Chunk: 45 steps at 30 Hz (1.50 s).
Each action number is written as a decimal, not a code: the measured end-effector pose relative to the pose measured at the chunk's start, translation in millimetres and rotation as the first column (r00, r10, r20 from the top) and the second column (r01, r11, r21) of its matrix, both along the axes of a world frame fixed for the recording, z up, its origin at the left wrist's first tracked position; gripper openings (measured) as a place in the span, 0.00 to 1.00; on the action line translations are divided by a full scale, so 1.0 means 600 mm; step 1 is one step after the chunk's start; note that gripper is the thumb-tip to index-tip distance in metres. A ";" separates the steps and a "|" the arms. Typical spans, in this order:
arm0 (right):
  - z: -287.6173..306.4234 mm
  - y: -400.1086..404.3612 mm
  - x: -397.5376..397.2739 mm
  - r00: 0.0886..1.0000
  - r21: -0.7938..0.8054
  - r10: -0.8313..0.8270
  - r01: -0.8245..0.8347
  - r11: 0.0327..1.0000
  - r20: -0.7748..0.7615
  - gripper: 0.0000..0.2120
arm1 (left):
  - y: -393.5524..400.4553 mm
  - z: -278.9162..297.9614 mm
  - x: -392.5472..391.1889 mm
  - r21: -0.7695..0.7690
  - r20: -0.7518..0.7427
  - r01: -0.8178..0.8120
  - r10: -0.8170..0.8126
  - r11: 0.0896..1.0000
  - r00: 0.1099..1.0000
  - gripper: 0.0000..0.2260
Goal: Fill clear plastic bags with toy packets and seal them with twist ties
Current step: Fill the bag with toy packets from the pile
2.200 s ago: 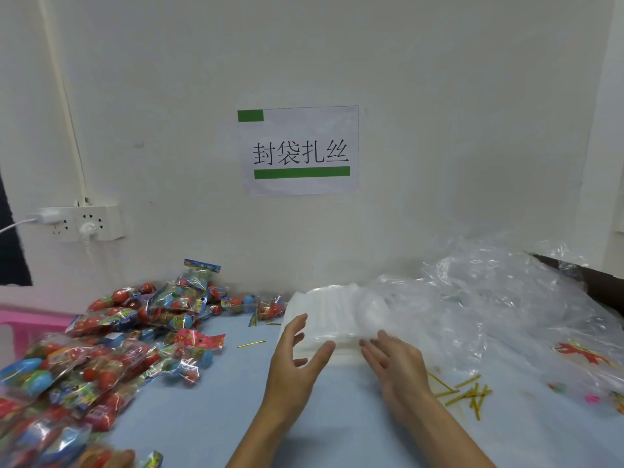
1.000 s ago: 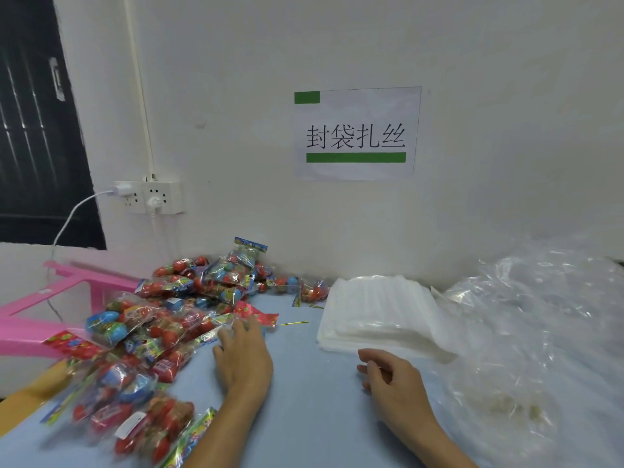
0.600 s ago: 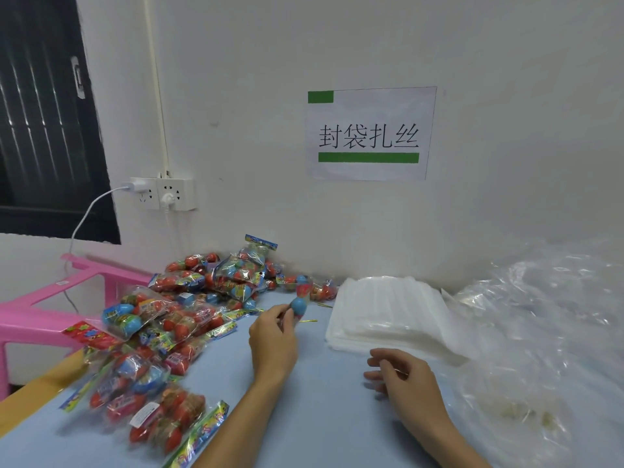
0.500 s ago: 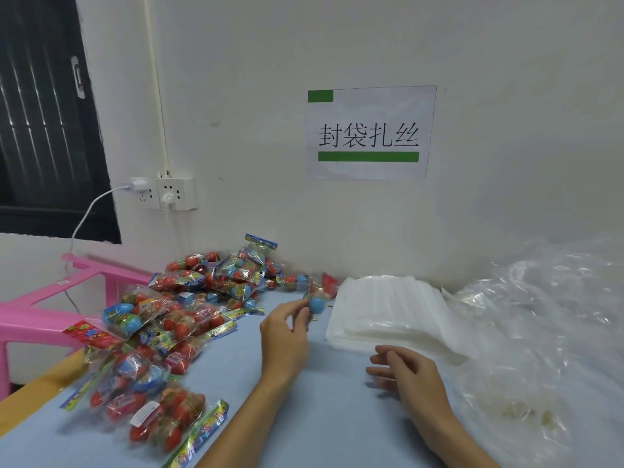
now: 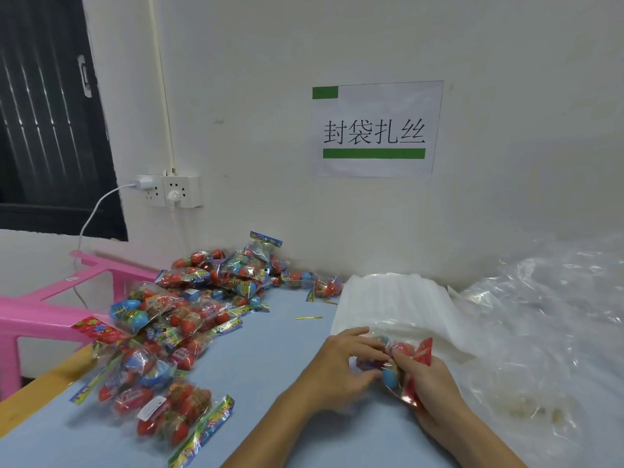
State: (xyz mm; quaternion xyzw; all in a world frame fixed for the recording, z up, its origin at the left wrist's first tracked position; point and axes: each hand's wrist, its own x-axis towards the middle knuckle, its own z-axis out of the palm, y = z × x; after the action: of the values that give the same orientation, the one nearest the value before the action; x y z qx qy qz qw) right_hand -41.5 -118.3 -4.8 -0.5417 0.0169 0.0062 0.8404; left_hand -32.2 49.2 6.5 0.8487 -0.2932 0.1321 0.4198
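Left hand curls its fingers round the near end of a toy packet, and the right hand pinches the same packet from the other side, so the packet lies between the two hands, touching both, just above the desk near its front edge. Both hands are blurred, so which finger bears on what is hard to tell.

Risks, left to right. The loose heap of toy packets reaches to the desk's left edge, beside a pink stool; a brush from the left forearm could likely send some over that edge. A lone twist tie lies apart toward the back of the desk, thin enough to be swept away unnoticed. The stack of clear plastic bags sits just behind the hands toward the back edge; its sheets look slippery, and picking one may lift several, or the held packet's red header card may snag a bag mouth. On the desk's right side, crumpled plastic sheeting could slide over and hide things beneath.
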 end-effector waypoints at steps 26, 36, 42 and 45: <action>-0.021 0.001 0.019 0.990 -0.029 -0.139 0.139 0.990 -0.006 0.14 | 0.337 0.062 0.040 0.560 0.066 -0.813 0.970 0.159 0.235 0.32; -0.034 -0.001 0.034 0.988 -0.096 -0.156 0.156 0.983 0.012 0.11 | 0.221 0.021 0.053 0.420 -0.102 -0.642 0.736 0.642 0.669 0.31; -0.038 -0.001 0.039 0.986 -0.141 -0.163 0.164 0.976 0.024 0.12 | 0.242 0.039 0.059 0.405 0.053 -0.756 0.813 0.514 0.580 0.29; -0.036 -0.001 0.038 0.986 -0.154 -0.169 0.169 0.973 0.016 0.12 | 0.311 0.059 0.057 0.436 0.107 -0.852 0.923 0.291 0.370 0.33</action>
State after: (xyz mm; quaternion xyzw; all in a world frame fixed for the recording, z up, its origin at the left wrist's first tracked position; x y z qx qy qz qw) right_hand -19.0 -118.9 -26.7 -0.6019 0.0621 -0.0675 0.7933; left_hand 2.2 236.1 41.6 0.9423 0.2431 0.2055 0.1034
